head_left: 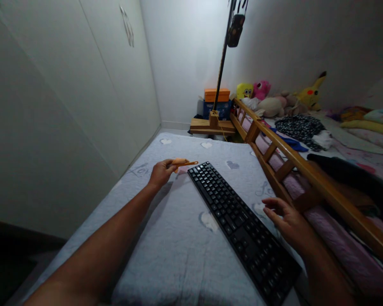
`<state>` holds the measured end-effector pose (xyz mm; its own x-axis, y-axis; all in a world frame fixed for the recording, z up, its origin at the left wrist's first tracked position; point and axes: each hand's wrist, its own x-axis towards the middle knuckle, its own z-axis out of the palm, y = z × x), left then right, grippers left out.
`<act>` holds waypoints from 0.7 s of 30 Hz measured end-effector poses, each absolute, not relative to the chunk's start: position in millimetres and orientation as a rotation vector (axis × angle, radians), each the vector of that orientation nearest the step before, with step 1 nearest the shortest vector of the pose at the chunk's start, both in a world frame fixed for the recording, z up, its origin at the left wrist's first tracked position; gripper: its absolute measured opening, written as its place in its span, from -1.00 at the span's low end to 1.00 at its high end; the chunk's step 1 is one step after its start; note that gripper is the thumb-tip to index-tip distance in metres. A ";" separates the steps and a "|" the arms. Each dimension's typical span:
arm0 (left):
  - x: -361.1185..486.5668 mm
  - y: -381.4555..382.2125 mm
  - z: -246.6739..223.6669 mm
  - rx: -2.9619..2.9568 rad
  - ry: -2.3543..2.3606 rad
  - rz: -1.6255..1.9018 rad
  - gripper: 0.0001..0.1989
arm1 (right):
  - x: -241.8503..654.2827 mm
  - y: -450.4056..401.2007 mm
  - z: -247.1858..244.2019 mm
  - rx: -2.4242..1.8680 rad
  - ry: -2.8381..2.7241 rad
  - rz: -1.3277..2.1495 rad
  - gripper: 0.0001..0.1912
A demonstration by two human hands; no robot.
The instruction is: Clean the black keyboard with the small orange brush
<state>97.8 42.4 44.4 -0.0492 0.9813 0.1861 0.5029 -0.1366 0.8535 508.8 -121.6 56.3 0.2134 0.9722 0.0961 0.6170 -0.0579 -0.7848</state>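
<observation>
A black keyboard [234, 221] lies at a slant across the grey-blue bedspread [178, 242], with its far end near the middle of the view. Beyond its far left corner, my left hand [162, 173] is closed around an orange tool [191, 163]. The tool's slim handle points right, with a small hole at its tip, and a wider pale orange part sits by my fingers. Its exact kind is not clear. To the right of the keyboard, my right hand [285, 219] hovers with loosely bent fingers apart and nothing in them.
A wooden bed rail [284, 155] runs along the right, with plush toys [271, 104] and clothes behind it. White wardrobe doors [83, 76] stand on the left. At the far end are a wooden stand [199, 126] with a black pole [221, 63] and an orange box [221, 94].
</observation>
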 end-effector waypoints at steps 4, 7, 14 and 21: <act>105.1 57.1 29.0 1.656 1.633 1.126 -0.72 | 519.4 -148.3 43.6 -1.841 -1.478 0.474 -0.61; 115.9 68.1 21.1 1.664 1.640 1.130 -0.70 | 523.3 -162.3 35.4 -1.858 -1.476 0.404 -0.62; 130.3 81.8 12.3 1.723 1.803 0.916 -0.59 | 524.2 -185.3 23.6 -1.907 -1.483 0.336 -0.61; 141.7 31.8 24.8 1.616 1.738 1.173 -0.47 | 525.7 -204.1 16.0 -1.974 -1.507 0.361 -0.60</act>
